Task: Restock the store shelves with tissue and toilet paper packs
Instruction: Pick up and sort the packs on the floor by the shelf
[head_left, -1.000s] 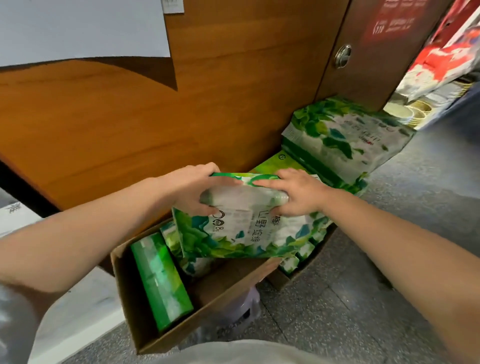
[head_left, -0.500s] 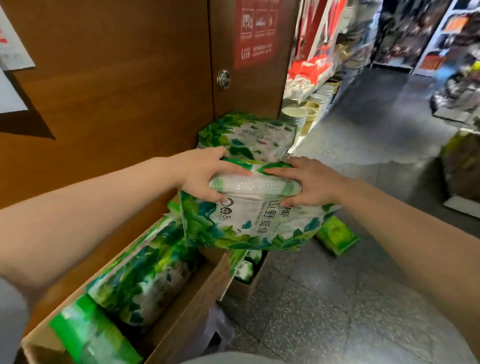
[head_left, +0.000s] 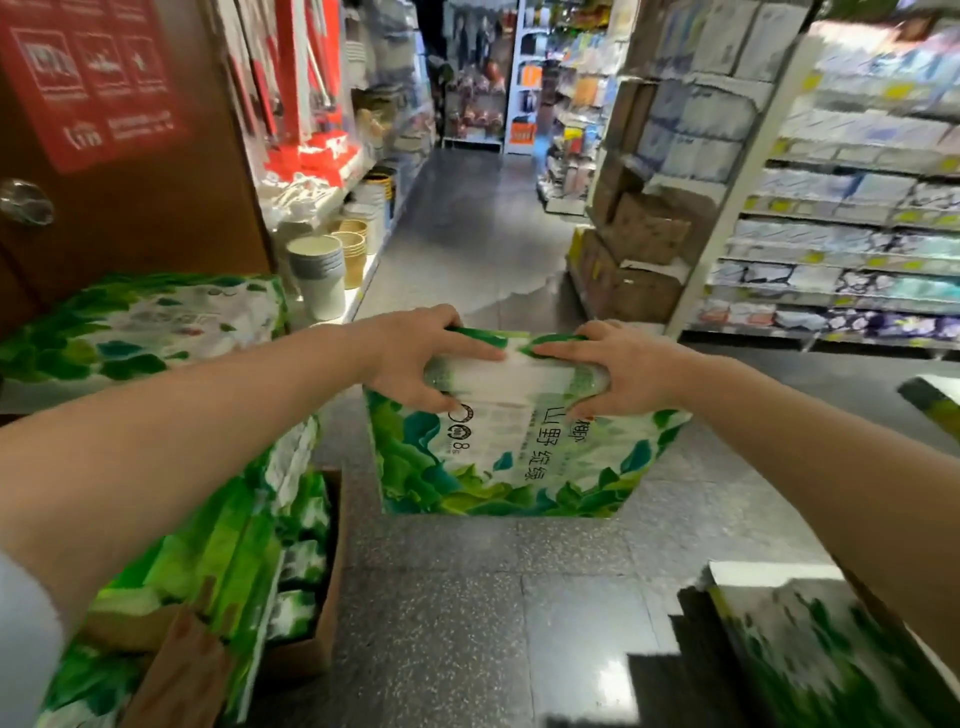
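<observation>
**Caller:** Head view has swung right round on you. A second ago you were bent over the cardboard box (head_left: 311, 613) by the wooden wall, and now the whole aisle opens up ahead. You've got the green tissue pack (head_left: 514, 447) clear of the box and up in the air over the grey floor (head_left: 467, 597).

**Analyst:** And you've kept your grip the same throughout. Your left hand (head_left: 415, 358) is wrapped over the top left of the pack, thumb underneath, and your right hand (head_left: 623, 369) clamps the top right the same way. Both are grasping it firmly at the upper fold.

**Caller:** What does that mean for the job?

**Analyst:** I'd say the pick is done and you're in the carry. The shelves (head_left: 841, 218) of pale packs on your right look like the likely destination, though nothing is placed yet. More green packs sit in the box on your left.

**Caller:** Any writing?

**Analyst:** On your pack, large characters that read 山野, then two more I can't confirm, plus an "8" beside a round mark. The red sign (head_left: 93, 78) on the door is too blurred to read.
</observation>
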